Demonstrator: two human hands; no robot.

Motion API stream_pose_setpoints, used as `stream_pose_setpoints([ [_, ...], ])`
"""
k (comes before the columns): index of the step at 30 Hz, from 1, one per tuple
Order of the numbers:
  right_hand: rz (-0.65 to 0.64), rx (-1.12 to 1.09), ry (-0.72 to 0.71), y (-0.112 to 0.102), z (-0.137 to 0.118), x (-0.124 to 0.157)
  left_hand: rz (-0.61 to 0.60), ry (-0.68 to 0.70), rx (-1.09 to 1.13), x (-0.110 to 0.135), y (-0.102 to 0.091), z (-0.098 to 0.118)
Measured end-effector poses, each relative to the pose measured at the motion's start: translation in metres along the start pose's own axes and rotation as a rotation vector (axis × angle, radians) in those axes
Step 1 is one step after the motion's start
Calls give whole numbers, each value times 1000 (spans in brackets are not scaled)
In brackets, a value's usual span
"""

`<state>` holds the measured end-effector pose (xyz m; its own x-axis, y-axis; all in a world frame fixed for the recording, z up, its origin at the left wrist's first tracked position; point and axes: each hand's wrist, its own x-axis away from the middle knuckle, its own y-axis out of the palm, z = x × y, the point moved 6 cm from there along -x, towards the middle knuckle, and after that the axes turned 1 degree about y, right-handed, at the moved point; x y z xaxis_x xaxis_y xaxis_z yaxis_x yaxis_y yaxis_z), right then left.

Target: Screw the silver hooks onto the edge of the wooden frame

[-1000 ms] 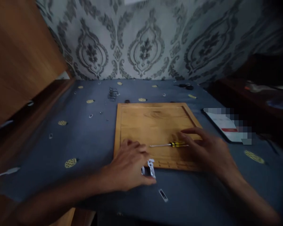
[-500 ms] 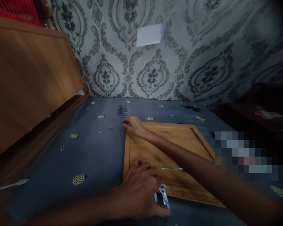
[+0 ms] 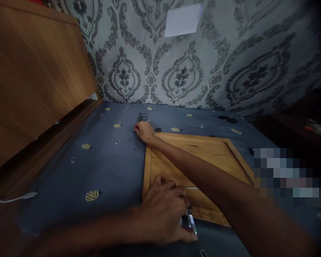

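dim, bluish light | dark vignetted corners | edges warped | slight blur

Head camera looks forward and down, close over the wooden panel (image 3: 208, 150).

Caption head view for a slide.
Left hand holds a metal fitting at the near edge of the wooden panel; right hand reaches to its far corner.

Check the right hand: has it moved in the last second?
Yes. The right hand went from the near edge of the board to its far left corner, by the metal parts.
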<state>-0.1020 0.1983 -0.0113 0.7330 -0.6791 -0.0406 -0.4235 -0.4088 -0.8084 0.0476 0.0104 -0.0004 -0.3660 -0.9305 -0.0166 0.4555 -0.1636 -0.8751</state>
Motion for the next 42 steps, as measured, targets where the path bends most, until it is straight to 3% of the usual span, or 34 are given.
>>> stream_pose_setpoints([
  [3, 1, -185, -5, -13, 4, 19, -51, -22, -31, 0, -2, 3],
  [6, 6, -396, 13, -32, 19, 58, -79, -38, -43, 2, -4, 4],
  [9, 46, -568, 49, -58, 42, 114, -48, -26, -49, 4, -4, 3],
  [12, 125, -903, -7, -86, 60, 181, 0, -4, -66, 5, -4, 2],
  [16, 194, -934, 143, -99, 82, 262, 20, 9, -91, 5, -4, 3],
  [20, 238, -849, 221, -96, 90, 310, 31, 1, -130, 3, -5, 4],
  [24, 246, -810, 216, -89, 92, 331, 24, 10, -158, 3, -5, 4],
  [32, 297, -782, 138, -76, 97, 342, 44, 39, -176, 5, -5, 6],
  [38, 254, -891, 315, -66, 97, 342, 21, 34, -175, 4, -7, 7],
  [42, 207, -930, 311, -62, 92, 339, 1, 29, -166, 3, -8, 7],
])
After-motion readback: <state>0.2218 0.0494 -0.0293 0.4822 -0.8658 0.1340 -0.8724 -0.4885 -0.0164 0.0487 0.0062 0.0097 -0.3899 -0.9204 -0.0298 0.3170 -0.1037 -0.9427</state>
